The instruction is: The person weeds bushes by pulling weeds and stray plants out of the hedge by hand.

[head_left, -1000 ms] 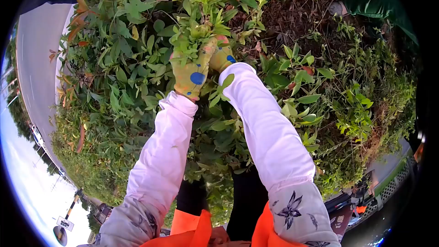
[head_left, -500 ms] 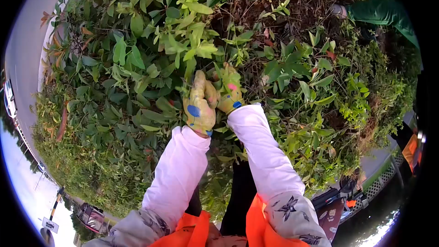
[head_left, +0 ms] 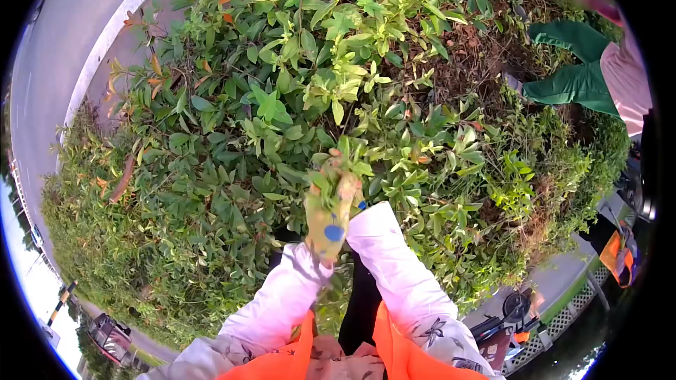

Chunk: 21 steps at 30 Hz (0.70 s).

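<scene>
Both hands wear yellowish gloves with blue spots and meet low over a dense green shrub [head_left: 232,148]. My left hand [head_left: 327,224] is closed, slightly blurred, with green leaves along its fingers. Behind it and partly hidden, my right hand [head_left: 354,193] presses close, its fingers seemingly closed round the same small bunch of leafy sprigs [head_left: 348,157]. The sprigs stick up just past the fingertips. Paler young shoots [head_left: 341,84] of the shrub stand a little beyond the hands.
Bare brown twigs and dry litter [head_left: 468,56] show at upper right. There another person in green trousers [head_left: 574,88] stands among the plants. A kerb [head_left: 105,49] and road [head_left: 63,56] run along the left. A parked vehicle [head_left: 503,338] and lattice fence [head_left: 574,309] are at lower right.
My hands have drawn back toward my body, with the left now overlapping the right. The view has shifted, showing more of the person in green trousers and more of the road.
</scene>
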Tool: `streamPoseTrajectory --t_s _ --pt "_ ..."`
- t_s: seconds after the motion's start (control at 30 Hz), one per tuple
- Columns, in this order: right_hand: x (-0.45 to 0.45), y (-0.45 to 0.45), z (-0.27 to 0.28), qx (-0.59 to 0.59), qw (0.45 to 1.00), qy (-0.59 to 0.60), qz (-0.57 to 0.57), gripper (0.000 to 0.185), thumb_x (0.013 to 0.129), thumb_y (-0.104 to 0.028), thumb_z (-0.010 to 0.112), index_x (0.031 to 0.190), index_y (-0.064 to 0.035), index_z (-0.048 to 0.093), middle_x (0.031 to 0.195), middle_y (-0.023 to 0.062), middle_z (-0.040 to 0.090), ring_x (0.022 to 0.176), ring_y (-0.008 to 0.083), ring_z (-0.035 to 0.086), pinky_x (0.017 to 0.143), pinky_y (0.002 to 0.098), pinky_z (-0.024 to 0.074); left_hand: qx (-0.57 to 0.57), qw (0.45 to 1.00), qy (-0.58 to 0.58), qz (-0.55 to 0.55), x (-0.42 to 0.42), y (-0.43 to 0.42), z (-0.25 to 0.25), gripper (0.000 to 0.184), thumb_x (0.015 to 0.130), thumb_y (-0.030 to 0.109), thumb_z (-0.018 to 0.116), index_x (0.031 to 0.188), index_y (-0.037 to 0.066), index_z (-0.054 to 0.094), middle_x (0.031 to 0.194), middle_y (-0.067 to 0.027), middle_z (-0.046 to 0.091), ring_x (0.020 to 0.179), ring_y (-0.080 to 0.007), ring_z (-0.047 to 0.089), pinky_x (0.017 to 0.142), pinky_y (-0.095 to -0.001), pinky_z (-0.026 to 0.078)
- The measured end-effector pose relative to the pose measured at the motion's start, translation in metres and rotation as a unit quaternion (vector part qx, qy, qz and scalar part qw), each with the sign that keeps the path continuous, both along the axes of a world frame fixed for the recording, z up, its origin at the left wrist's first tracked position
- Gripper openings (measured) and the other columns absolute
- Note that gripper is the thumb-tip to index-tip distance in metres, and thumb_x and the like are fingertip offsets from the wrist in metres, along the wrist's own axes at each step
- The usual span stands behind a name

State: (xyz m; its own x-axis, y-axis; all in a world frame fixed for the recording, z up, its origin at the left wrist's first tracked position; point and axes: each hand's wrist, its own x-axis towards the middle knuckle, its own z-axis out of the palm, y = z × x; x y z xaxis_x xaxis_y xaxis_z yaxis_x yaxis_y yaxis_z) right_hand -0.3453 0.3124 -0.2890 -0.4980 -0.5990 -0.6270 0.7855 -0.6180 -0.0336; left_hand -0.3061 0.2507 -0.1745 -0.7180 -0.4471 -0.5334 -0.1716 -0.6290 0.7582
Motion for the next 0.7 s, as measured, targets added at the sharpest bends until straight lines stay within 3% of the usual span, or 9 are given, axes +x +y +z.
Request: streamPoseTrajectory --t_s 0.03,0.07,0.1,0.17,0.2,0.27,0.33,0.57,0.7 --pt "-0.006 0.020 -0.006 0.041 0.998 0.027 0.031 0.047 0.091 -0.034 0.052 0.128 -0.0054 0.043 0.111 0.0127 0.056 0.100 0.0279 0.056 0.090 0.0460 0.0476 0.318 0.937 -0.077 0.121 0.020 0.005 -0.029 0.054 0.077 0.036 0.071 0.115 0.002 0.053 0.111 -0.0150 0.056 0.103 -0.0300 0.055 0.092 -0.0388 0.043" --pt "-0.012 0.039 -0.013 0.081 0.993 0.054 0.064 0.052 0.091 -0.037 0.053 0.129 -0.0045 0.042 0.116 0.0148 0.055 0.104 0.0295 0.054 0.092 0.0456 0.0463 0.004 0.993 -0.102 -0.061 0.003 -0.009 0.000 0.060 0.078 0.035 0.071 0.121 0.000 0.047 0.118 -0.0161 0.053 0.107 -0.0304 0.054 0.093 -0.0385 0.042" --pt "-0.030 0.054 -0.010 0.179 0.967 0.157 0.085 0.056 0.089 -0.042 0.055 0.128 -0.0030 0.043 0.119 0.0175 0.053 0.108 0.0308 0.052 0.093 0.0453 0.0452 -0.315 0.914 -0.110 -0.231 -0.022 -0.027 0.033 0.067 0.078 0.035 0.071 0.127 -0.001 0.042 0.124 -0.0172 0.050 0.112 -0.0307 0.052 0.094 -0.0382 0.042" --pt "-0.102 0.079 0.071 0.554 0.723 0.350 0.221 0.053 0.085 -0.046 0.060 0.116 -0.0029 0.056 0.115 0.0133 0.057 0.102 0.0235 0.054 0.089 0.0355 0.0471 -0.262 0.933 0.009 -0.245 -0.019 -0.031 0.057 0.058 0.081 0.026 0.070 0.126 -0.001 0.044 0.117 -0.0154 0.054 0.107 -0.0249 0.055 0.090 -0.0359 0.045" --pt "-0.121 0.106 0.080 0.588 0.714 0.336 0.179 0.046 0.085 -0.041 0.062 0.113 -0.0048 0.058 0.111 0.0112 0.058 0.100 0.0219 0.056 0.089 0.0355 0.0471 -0.132 0.955 -0.037 -0.262 -0.004 -0.028 0.057 0.054 0.083 0.024 0.068 0.125 0.000 0.045 0.114 -0.0137 0.056 0.104 -0.0215 0.056 0.087 -0.0332 0.046" --pt "-0.161 0.172 0.105 0.427 0.881 0.185 -0.084 0.031 0.085 -0.031 0.064 0.106 -0.0086 0.062 0.103 0.0068 0.061 0.094 0.0186 0.058 0.089 0.0354 0.0470 0.076 0.972 -0.095 -0.202 0.011 -0.019 0.029 0.041 0.087 0.017 0.064 0.121 0.001 0.049 0.104 -0.0085 0.060 0.095 -0.0133 0.058 0.081 -0.0248 0.047" --pt "-0.184 0.240 0.163 0.391 0.892 0.168 -0.152 0.029 0.086 -0.024 0.064 0.110 -0.0093 0.061 0.107 0.0069 0.062 0.096 0.0209 0.059 0.090 0.0379 0.0466 -0.012 0.973 -0.109 -0.204 0.004 -0.022 0.031 0.031 0.090 0.015 0.059 0.116 -0.001 0.051 0.099 -0.0078 0.062 0.091 -0.0124 0.059 0.080 -0.0237 0.046" --pt "-0.171 0.548 0.285 0.623 0.715 0.249 -0.194 0.048 0.091 -0.044 0.048 0.119 -0.0054 0.055 0.117 0.0095 0.060 0.109 0.0279 0.056 0.097 0.0450 0.0424 -0.190 0.953 -0.070 -0.223 -0.076 -0.018 -0.025 0.031 0.089 0.005 0.055 0.120 0.003 0.050 0.105 -0.0100 0.060 0.091 -0.0137 0.060 0.078 -0.0255 0.048" --pt "-0.136 0.578 0.273 0.696 0.635 -0.015 -0.334 0.066 0.077 -0.064 0.058 0.110 -0.0077 0.060 0.097 0.0057 0.064 0.104 0.0263 0.055 0.095 0.0472 0.0398 -0.446 0.842 -0.094 -0.288 -0.152 -0.014 -0.081 0.043 0.087 0.020 0.056 0.126 0.006 0.044 0.120 -0.0195 0.053 0.102 -0.0376 0.057 0.091 -0.0433 0.044"
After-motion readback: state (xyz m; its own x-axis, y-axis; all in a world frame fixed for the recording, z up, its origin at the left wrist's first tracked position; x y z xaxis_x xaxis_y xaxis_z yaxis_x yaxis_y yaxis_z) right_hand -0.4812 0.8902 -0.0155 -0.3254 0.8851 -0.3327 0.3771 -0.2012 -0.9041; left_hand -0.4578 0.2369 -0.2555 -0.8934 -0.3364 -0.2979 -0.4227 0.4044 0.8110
